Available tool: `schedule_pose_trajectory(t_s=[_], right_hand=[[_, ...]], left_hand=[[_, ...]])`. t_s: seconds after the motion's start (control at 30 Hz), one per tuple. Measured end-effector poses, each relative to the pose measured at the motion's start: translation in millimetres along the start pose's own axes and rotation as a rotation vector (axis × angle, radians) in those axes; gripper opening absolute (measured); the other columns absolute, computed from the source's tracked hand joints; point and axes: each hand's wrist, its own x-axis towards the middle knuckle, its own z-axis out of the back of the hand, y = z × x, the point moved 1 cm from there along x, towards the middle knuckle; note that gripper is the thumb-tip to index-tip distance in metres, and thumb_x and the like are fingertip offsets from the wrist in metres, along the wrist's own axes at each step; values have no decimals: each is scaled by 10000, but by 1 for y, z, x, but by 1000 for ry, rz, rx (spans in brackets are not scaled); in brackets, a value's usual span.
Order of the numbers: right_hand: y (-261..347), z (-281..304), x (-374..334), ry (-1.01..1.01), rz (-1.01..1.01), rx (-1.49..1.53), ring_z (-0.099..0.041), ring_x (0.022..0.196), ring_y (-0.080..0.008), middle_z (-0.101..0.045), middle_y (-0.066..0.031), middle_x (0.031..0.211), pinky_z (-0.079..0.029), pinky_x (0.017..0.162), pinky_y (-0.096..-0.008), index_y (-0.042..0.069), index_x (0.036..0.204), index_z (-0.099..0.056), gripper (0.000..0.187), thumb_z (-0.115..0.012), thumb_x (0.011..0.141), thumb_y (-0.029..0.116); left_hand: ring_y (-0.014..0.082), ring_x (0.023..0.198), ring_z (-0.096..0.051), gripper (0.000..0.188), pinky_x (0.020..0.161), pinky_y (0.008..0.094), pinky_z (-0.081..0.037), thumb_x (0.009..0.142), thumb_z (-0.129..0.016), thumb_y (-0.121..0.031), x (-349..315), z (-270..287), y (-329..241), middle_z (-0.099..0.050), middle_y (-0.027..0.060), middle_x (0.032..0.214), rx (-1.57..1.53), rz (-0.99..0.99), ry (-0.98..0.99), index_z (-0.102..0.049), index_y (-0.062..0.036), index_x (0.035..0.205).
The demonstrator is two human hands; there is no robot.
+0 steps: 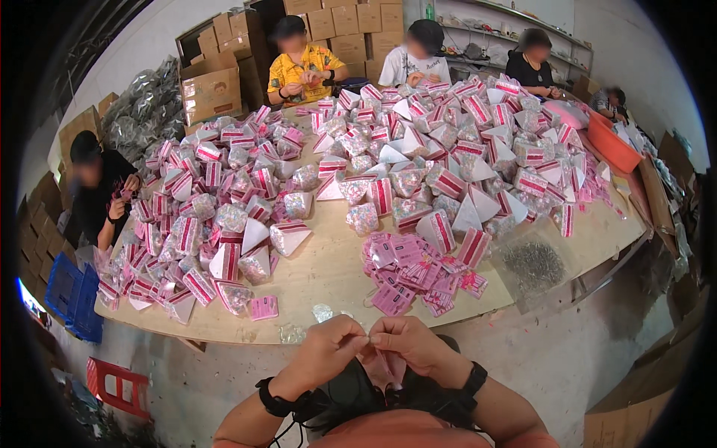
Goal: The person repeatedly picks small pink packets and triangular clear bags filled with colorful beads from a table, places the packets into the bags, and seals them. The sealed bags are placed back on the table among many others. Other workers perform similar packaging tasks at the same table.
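My left hand [326, 349] and my right hand [418, 347] meet over my lap, fingertips pinched together. What sits between the fingertips is too small to make out. A pink card [386, 366] shows partly below my right fingers, which seem to hold it; the rest is hidden. Just beyond, a loose pile of pink printed cards [403, 269] lies on the table [328, 257]. To the right of it a clear plastic bag [532, 265] holds many thin dark metal pieces. Small clear plastic pieces [291, 334] lie at the near edge, by a single pink card [264, 308].
Heaps of clear packets with pink-and-white headers [455, 179] cover much of the table. An orange basin [612, 142] stands at the far right. Several people sit around the table. A red stool [118, 387] and blue crate [73, 299] stand at left; cardboard boxes [211, 89] are stacked behind.
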Motion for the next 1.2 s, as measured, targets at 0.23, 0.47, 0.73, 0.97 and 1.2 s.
schedule_pose_trajectory(t_s=[0.23,0.47,0.73,0.97,1.2], right_hand=[[16,-19,-8,-169,30,-329,-479,585,-90,-534,-24,699,-391,532,-231,17,905,-501,136,-567,815,94],[16,-24,-9,-247,453,-1011,-530,621,-224,-530,-112,684,-410,565,-321,22,904,-506,170,-581,785,119],[7,-19,-5,-212,591,-1446,-548,674,-312,-555,-107,717,-396,573,-412,63,813,-509,102,-556,789,150],[6,-11,-3,-231,567,-1515,-544,637,-320,-556,-119,695,-402,549,-400,56,820,-511,66,-534,797,114],[1,29,-3,-414,327,-900,-561,608,-105,-589,-71,672,-438,558,-224,-17,877,-598,138,-561,795,88]], left_hand=[[94,591,-521,74,532,231,-424,797,-591,-62,7,-10,17,-553,34,657,-207,128,30,-562,1,773],[89,575,-507,108,531,214,-413,819,-595,-118,10,-9,27,-565,23,686,-690,386,64,-573,-17,787],[90,556,-467,107,524,211,-381,835,-560,-112,7,-15,36,-513,11,635,-743,400,42,-535,-39,760],[91,590,-489,105,551,224,-401,845,-547,-127,10,-16,44,-534,11,679,-733,408,146,-536,-38,792],[173,636,-534,106,600,290,-447,777,-566,-72,72,21,26,-566,77,739,294,-59,-5,-545,-40,876]])
